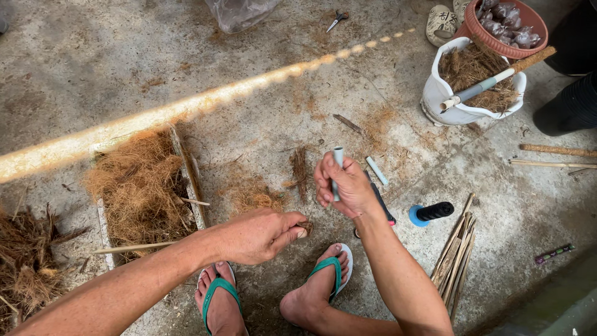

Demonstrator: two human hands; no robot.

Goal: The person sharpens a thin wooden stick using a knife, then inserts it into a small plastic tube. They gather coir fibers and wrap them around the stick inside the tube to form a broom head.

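Concrete floor across whole view, crossed by a bright diagonal streak of sunlight, littered with brown fibre scraps. Shallow tray at left, heaped with loose coconut fibre; darker fibre pile at far left edge. White sack at upper right, filled with more fibre, a long stick laid across its mouth, part grey, part wrapped in fibre. Red-brown basin just behind sack, holding dark filled bags. Clear plastic bag at top centre, scissors near it. Bundle of thin bamboo sticks on floor at right, near right forearm; two more sticks lying well apart at right edge. Black roll on blue spool between bundle and right hand. Two feet in green flip-flops at bottom centre. Right hand closed around a short grey tube, held upright, top end clear of fist, above floor in centre of view. Left hand lower and to the left, apart from right hand, thumb and fingers pinched on a small tuft of fibre, just above the toes. Second short pale tube flat on floor just beside right hand. Dark tool with pink tip under right wrist, possibly a knife or pen; too hidden to tell.
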